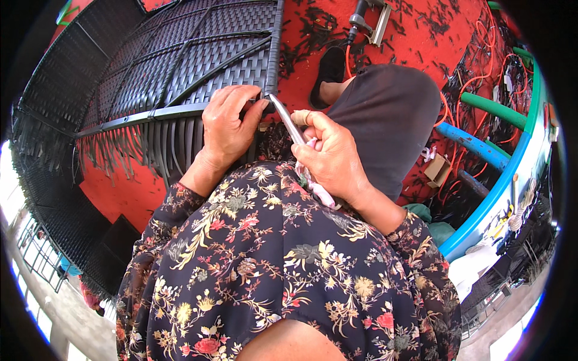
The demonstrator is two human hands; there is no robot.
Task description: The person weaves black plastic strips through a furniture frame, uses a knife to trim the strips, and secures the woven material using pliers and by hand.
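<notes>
My left hand [230, 127] is closed at the near right corner of a black woven panel [223, 66]. Its thumb and fingers pinch there; a dark strip between them is hard to make out. In my right hand [332, 150] are silver scissors [288, 118], their tips touching or very near that same corner. Pale cloth [324, 195] wraps the handle end and hangs below my palm. Loose black strip ends [171, 141] dangle like a fringe from the panel's near metal bar [144, 117].
Black woven sides [51, 138] rise on the left. Cut black scraps litter the red floor covering [415, 36]. A power tool [360, 21] with an orange cord lies at the top. On the right are a blue-green frame [524, 162] and a small cardboard box [438, 171].
</notes>
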